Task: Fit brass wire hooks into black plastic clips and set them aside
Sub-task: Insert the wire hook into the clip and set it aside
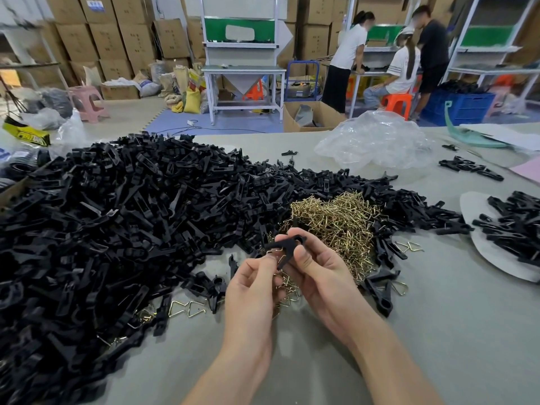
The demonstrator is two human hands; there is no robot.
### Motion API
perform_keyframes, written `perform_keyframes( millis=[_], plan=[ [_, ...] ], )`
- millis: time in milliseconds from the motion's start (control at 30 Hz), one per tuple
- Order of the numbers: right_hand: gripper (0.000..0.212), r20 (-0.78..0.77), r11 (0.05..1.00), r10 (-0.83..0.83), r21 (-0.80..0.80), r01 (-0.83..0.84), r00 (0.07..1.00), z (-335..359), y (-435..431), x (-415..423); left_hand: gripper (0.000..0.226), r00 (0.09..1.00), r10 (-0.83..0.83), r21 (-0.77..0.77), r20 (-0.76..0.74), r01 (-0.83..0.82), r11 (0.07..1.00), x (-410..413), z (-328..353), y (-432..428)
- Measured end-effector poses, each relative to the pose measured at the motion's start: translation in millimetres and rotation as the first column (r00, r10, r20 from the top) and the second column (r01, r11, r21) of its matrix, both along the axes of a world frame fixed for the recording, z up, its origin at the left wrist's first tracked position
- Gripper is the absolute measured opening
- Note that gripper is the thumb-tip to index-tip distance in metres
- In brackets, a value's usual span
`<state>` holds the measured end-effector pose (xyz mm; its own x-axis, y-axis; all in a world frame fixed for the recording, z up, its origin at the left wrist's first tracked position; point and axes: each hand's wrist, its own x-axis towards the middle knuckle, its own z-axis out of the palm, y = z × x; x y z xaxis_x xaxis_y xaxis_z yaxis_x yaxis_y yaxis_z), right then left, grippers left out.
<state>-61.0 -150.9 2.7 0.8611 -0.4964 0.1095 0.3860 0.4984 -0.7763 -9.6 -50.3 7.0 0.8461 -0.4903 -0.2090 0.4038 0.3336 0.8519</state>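
Our left hand [254, 285] and right hand [318, 276] meet low over the worktop [438, 317]. A clip heap [131, 214] sprawls to the left and a smaller hook heap [336, 220] lies just ahead, both past counting. A seemingly finished pile [514, 226] lies far right. The right hand grips one clip [285, 244], its long axis roughly left-right. The left hand pinches one hook [274, 252] at its left end.

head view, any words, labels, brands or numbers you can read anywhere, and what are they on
No text here can be read as it stands.
Blue labels on the cardboard boxes: too blurred to read.
Black print on the yellow packet at the far left: too blurred.
Coloured print on the sacks on the floor: too small.
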Motion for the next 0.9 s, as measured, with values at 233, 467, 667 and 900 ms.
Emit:
perform_keyframes(
  millis=[233, 467, 667, 900],
  plan=[
    [0.023, -0.083, 0.981, -0.05, -0.192, 0.033, 0.995, -3.2, -0.1, -1.5, 0.019, 0.998, -0.048, 0.027, 0.027, 0.047, 0.999, 4.9, -3.8, 3.1],
    [0.026, -0.185, 0.993, 0.029, 0.118, -0.007, 0.982, 4.4, 3.0, -7.7, 0.014, 0.936, -0.349, -0.168, 0.049, 0.352, 0.921, 4.1, -1.9, -1.0],
    [0.041, -0.272, 0.938, -0.197, 0.227, 0.262, 0.942, -2.1, 14.8, 6.8, 0.029, 0.786, -0.279, 0.398, 0.552, 0.046, 0.916, -14.0, -7.4, -2.7],
    [0.038, -0.245, 0.926, -0.233, 0.241, 0.292, 0.941, -4.2, 18.7, 9.2, 0.044, 0.644, -0.311, 0.471, 0.699, -0.087, 0.878, -19.6, -8.6, -2.9]
  ],
)
